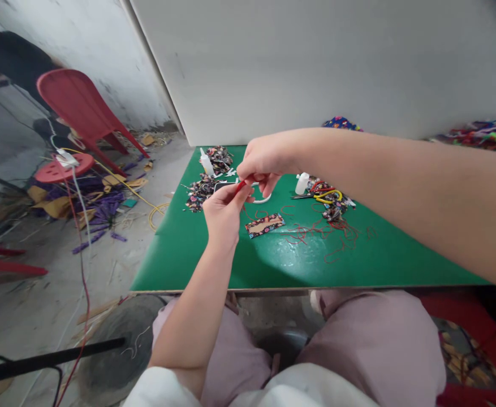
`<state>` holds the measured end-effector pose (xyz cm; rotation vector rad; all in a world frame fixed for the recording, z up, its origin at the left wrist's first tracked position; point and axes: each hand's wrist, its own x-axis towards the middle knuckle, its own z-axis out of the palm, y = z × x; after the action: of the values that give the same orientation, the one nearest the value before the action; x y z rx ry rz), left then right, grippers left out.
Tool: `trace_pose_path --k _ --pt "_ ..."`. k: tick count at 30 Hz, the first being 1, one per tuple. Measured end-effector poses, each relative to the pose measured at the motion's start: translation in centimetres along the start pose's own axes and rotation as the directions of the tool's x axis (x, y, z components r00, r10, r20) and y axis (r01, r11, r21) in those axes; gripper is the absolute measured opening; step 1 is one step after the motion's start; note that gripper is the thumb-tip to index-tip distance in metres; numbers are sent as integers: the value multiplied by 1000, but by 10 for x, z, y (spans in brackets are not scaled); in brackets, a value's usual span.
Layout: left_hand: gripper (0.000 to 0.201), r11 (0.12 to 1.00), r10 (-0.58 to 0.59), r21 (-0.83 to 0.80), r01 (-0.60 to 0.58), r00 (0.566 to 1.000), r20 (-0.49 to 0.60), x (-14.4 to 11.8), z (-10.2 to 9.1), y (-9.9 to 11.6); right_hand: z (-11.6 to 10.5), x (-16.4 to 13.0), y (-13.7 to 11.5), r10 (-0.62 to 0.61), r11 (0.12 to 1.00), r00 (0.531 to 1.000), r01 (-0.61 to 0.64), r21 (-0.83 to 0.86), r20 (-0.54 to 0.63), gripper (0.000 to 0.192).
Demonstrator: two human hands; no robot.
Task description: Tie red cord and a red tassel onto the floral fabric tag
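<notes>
Hands [241, 183] pinching red cord [240, 186], green table [273, 260]

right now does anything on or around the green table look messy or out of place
Yes. Loose red string pieces lie scattered across the green table, and purple scraps litter the floor beside the red chair. Nothing looks broken.

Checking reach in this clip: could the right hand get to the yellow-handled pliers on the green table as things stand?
Probably yes. The right hand is pinching a red cord with the left hand, but the pliers lie just beside it with open table between.
</notes>
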<state>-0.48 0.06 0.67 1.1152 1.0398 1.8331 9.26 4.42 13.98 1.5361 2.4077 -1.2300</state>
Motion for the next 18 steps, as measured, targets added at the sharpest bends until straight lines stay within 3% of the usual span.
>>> trace_pose_path --k 5,9,12,15,18 --pt "15 993 -52 -105 57 997 48 1 0 -5 1 -1 1 -9 1000 999 8 -22 -37 23" --pt "22 989 -108 -77 124 976 187 4 -5 -9 -1 1 3 -18 996 998 13 -83 -65 21" --pt "25 973 -112 -164 161 955 274 7 -8 -7 -3 3 5 -37 992 996 27 -122 -77 19" --pt "26 948 -86 -271 168 953 291 6 -6 -4 -4 6 6 -49 993 997 41 -110 -68 17" --pt "26 962 -64 -245 122 971 232 4 -2 -4 -3 6 5 -41 996 997 35 -84 -63 16"
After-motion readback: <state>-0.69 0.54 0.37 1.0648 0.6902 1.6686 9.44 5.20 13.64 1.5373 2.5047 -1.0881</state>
